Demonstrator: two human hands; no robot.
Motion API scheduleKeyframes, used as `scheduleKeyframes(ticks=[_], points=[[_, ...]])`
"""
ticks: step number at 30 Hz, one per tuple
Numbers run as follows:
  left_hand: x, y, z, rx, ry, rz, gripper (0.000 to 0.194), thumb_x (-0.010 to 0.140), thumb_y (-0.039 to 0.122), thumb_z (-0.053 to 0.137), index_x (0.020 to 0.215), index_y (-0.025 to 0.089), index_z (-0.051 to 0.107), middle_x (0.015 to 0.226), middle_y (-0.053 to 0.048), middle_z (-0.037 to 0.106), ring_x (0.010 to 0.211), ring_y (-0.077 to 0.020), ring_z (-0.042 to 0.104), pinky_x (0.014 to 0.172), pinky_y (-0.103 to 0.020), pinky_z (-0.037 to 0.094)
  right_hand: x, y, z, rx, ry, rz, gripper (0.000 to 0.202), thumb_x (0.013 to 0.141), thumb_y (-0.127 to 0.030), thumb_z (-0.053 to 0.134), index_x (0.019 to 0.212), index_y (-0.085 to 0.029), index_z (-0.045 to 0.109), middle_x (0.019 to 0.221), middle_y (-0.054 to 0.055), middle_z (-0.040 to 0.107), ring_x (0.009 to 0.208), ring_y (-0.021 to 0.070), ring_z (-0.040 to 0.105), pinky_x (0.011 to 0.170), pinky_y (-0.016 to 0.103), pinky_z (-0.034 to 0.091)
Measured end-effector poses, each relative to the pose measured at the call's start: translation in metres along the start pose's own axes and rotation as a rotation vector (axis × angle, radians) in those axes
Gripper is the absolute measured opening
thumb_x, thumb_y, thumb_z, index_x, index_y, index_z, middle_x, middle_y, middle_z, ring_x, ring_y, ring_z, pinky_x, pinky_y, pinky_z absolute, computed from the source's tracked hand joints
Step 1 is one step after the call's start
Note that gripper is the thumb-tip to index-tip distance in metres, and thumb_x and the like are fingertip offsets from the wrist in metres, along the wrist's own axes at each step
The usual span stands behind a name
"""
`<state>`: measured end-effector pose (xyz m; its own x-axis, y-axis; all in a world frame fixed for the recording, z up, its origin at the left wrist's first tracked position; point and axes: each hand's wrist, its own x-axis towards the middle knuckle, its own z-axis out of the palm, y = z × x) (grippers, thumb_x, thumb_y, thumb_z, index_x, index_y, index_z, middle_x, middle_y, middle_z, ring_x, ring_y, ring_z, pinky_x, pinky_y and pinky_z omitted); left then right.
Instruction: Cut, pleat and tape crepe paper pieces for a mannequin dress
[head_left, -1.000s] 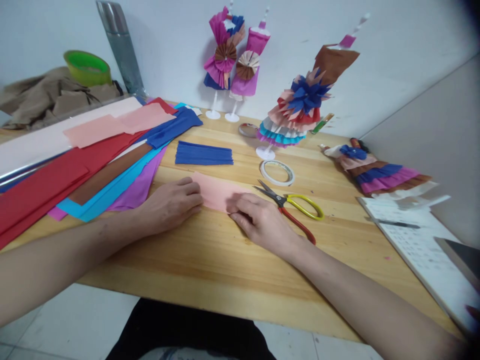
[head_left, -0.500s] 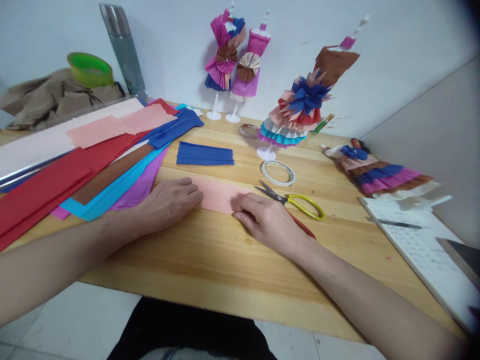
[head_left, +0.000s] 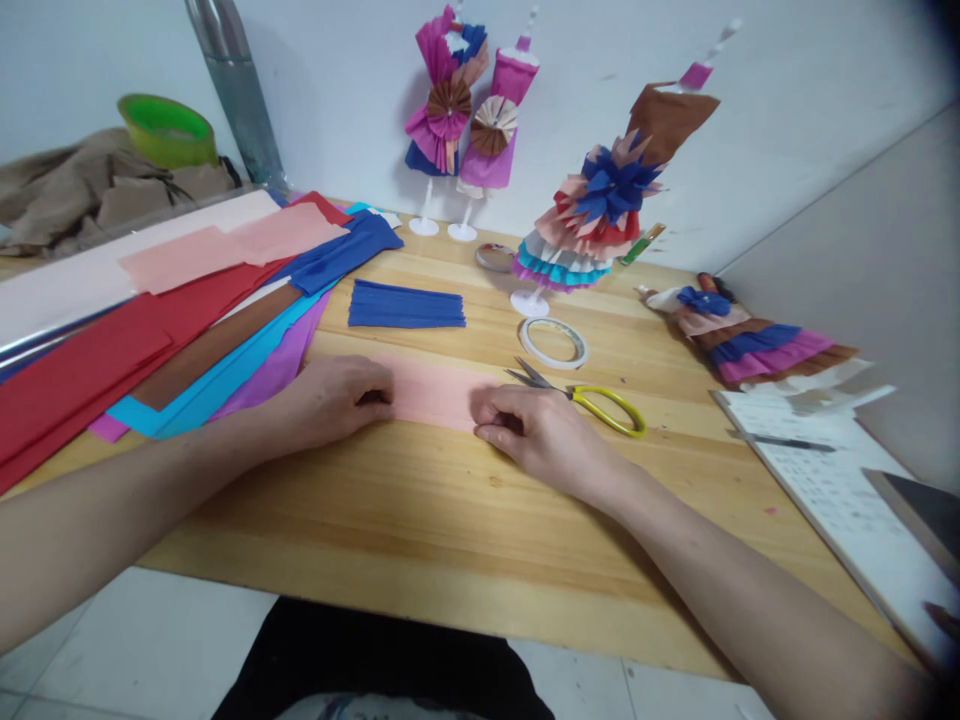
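Pinching pink paper (head_left: 435,392) with left hand (head_left: 334,402) and right hand (head_left: 551,432), bottle (head_left: 244,105) behind, contents unclear

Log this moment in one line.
left hand: at pink strip, left end; right hand: at right end; scissors: partly hidden by right hand; pleated blue strip: beyond pink

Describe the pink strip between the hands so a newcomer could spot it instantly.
On the wooden table, find the left hand and right hand. The pink strip spans the gap between them, on the near side of the ridged blue piece. Unlike the other pink pieces, which lie on the heap of coloured sheets, it has a hand at each end.
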<state>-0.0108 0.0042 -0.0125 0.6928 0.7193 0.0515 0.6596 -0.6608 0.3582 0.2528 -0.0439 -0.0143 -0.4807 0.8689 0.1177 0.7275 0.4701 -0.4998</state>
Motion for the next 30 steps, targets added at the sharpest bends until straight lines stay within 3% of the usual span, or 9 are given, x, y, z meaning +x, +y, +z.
scheduleKeyframes(ticks=[5,12,15,21,30], points=[[-0.001,0.002,-0.002,-0.024,0.013,-0.002,0.014,0.085,0.02,0.053,0.077,0.016,0.064,0.077,-0.001,0.067,0.073,-0.0139,0.059,0.066,-0.024,0.041,-0.001,-0.003,-0.001,-0.013,-0.028,0.092,0.017,0.078,-0.011,0.06,0.066,-0.019,0.05,0.062,-0.005,0.055,0.056,0.01,0.046,0.054,0.022,0.031],[-0.003,0.004,-0.004,-0.04,0.02,-0.042,0.015,0.084,0.018,0.05,0.077,0.016,0.063,0.077,-0.002,0.066,0.072,-0.0143,0.058,0.065,-0.024,0.041,0.0,-0.005,-0.002,-0.03,0.032,0.034,0.02,0.069,0.0,0.05,0.066,-0.02,0.05,0.067,-0.002,0.058,0.06,0.0118,0.049,0.058,0.023,0.034],[-0.003,0.004,-0.005,-0.058,0.019,-0.019,0.017,0.084,0.017,0.049,0.08,0.016,0.065,0.08,-0.003,0.066,0.076,-0.0152,0.059,0.069,-0.025,0.043,0.0,-0.006,-0.004,-0.038,0.021,0.075,0.019,0.068,0.0,0.05,0.066,-0.02,0.051,0.065,-0.003,0.058,0.058,0.0113,0.048,0.056,0.022,0.033],[-0.003,0.002,-0.009,-0.066,0.009,0.018,0.019,0.086,0.018,0.048,0.084,0.017,0.066,0.084,-0.003,0.066,0.081,-0.0152,0.06,0.073,-0.025,0.045,0.0,-0.005,-0.009,-0.054,-0.054,0.178,0.018,0.069,-0.004,0.052,0.065,-0.02,0.046,0.059,-0.005,0.052,0.053,0.0103,0.044,0.052,0.022,0.029],[-0.003,-0.001,-0.009,-0.105,-0.018,0.009,0.019,0.086,0.023,0.048,0.082,0.016,0.066,0.083,-0.003,0.064,0.08,-0.0154,0.059,0.073,-0.026,0.045,0.001,-0.005,-0.01,-0.021,-0.094,0.179,0.017,0.073,-0.007,0.05,0.063,-0.02,0.046,0.059,-0.004,0.05,0.055,0.0102,0.042,0.055,0.023,0.029]])
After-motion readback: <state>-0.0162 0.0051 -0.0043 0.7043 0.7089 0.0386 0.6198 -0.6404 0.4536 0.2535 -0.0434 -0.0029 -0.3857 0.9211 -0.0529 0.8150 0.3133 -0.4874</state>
